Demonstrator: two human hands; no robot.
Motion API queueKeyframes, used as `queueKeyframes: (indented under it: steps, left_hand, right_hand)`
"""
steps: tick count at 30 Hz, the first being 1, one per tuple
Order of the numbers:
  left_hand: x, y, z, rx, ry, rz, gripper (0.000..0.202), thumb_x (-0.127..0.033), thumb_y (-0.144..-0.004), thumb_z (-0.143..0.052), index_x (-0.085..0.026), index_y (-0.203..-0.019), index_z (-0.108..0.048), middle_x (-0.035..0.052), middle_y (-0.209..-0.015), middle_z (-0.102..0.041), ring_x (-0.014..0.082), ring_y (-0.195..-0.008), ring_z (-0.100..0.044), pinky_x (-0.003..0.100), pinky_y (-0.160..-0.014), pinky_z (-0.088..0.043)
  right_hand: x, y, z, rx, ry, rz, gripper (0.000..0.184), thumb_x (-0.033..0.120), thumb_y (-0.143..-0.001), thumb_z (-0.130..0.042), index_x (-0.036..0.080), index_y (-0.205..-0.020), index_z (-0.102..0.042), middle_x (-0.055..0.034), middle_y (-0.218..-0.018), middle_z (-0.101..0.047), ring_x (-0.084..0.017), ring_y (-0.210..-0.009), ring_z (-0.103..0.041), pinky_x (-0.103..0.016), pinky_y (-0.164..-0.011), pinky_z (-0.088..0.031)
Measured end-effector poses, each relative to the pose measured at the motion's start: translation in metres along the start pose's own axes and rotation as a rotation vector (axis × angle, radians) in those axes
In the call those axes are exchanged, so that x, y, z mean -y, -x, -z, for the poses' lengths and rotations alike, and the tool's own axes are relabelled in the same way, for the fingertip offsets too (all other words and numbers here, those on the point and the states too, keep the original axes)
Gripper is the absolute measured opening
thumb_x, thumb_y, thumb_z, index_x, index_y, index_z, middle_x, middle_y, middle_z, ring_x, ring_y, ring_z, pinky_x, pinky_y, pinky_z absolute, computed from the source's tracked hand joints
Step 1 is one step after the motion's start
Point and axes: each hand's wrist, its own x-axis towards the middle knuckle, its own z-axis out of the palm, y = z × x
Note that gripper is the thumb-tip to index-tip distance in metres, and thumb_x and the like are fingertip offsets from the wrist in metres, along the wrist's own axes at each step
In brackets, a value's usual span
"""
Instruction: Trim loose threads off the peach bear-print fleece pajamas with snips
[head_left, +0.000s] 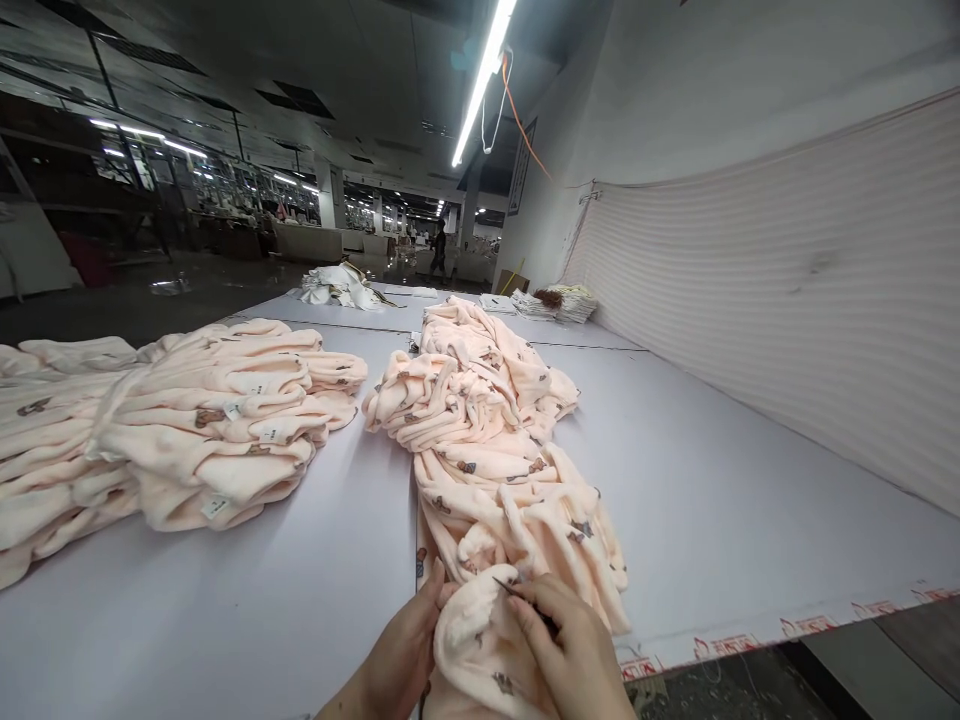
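Close in front of me lies a pale pink fleece garment (480,640) printed with small brown and grey figures. My left hand (405,640) grips its folded edge from the left, thumb pointing up. In my right hand (566,635) is a small dark pointed tool that looks like thread snips (504,585). Its tip touches or nearly touches the fleece, and the fingers hide most of it. Beyond my hands the same pink fleece runs on in a crumpled heap (480,400).
On the left of the pale table (750,480) lies a tied bundle of pink fleece pieces (210,420) with white labels. White cloth (341,287) and stacked pieces (574,303) sit at the far end. A striped cloth (787,280) covers the right wall. A person (439,248) is far off.
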Motion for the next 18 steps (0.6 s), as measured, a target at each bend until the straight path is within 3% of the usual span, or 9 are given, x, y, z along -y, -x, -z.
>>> queueKeyframes:
  steps: [5,11,15,18]
  left_hand:
    - [0.001,-0.003,0.003,0.094,0.042,0.004,0.062,-0.057,-0.091,-0.029,-0.011,-0.106,-0.067,0.0111,-0.092,-0.074,0.0275,-0.099,-0.064,0.041,-0.093,-0.043]
    - [-0.005,-0.008,-0.003,0.197,-0.009,-0.025,0.069,-0.057,-0.093,-0.019,-0.01,-0.108,-0.067,0.0118,-0.101,-0.072,0.027,-0.106,-0.06,0.041,-0.097,-0.038]
    - [-0.007,-0.023,0.001,0.199,-0.161,-0.055,0.073,-0.059,-0.093,-0.015,-0.011,-0.105,-0.068,0.0122,-0.1,-0.071,0.0268,-0.106,-0.059,0.041,-0.098,-0.036]
    - [-0.004,-0.049,0.01,0.148,-0.254,-0.077,0.073,-0.062,-0.091,-0.016,-0.011,-0.104,-0.067,0.0121,-0.098,-0.071,0.0252,-0.1,-0.06,0.04,-0.096,-0.037]
  right_hand:
    - [-0.002,-0.001,0.0,0.019,-0.001,0.04,0.018,0.033,-0.087,-0.055,0.024,-0.096,-0.068,-0.0043,-0.092,-0.07,-0.02,-0.086,-0.067,-0.025,-0.071,-0.053]
    - [0.002,0.004,0.007,-0.043,0.242,0.179,0.024,0.028,-0.086,-0.055,0.024,-0.107,-0.064,-0.0058,-0.098,-0.069,-0.023,-0.086,-0.067,-0.031,-0.071,-0.052]
    - [-0.003,0.009,0.008,-0.12,0.26,0.081,0.022,0.03,-0.091,-0.047,0.026,-0.1,-0.066,-0.0042,-0.092,-0.069,-0.021,-0.081,-0.067,-0.03,-0.067,-0.051]
    - [-0.007,0.026,-0.015,0.014,0.111,0.037,0.024,0.031,-0.081,-0.06,0.025,-0.104,-0.061,-0.0019,-0.09,-0.069,-0.019,-0.08,-0.067,-0.025,-0.067,-0.051]
